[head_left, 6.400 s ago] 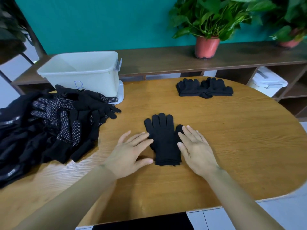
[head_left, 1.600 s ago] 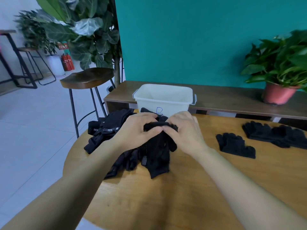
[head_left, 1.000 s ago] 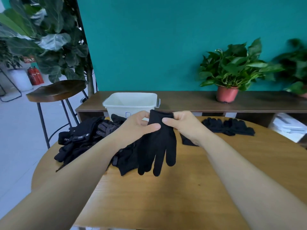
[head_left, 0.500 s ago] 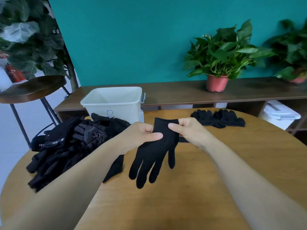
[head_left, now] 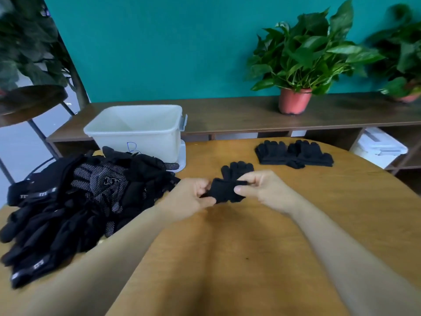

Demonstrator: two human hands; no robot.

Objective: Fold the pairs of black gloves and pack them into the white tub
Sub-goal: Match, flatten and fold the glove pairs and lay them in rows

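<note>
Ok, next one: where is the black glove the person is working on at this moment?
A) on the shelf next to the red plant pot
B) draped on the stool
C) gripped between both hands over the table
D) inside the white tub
C: the left hand and right hand both pinch the black glove over the wooden table, nearer the camera than the white tub.

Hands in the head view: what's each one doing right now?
Left hand: fingers curled, pinching the black glove at its left edge.
Right hand: pinching the same glove from the right.
</note>
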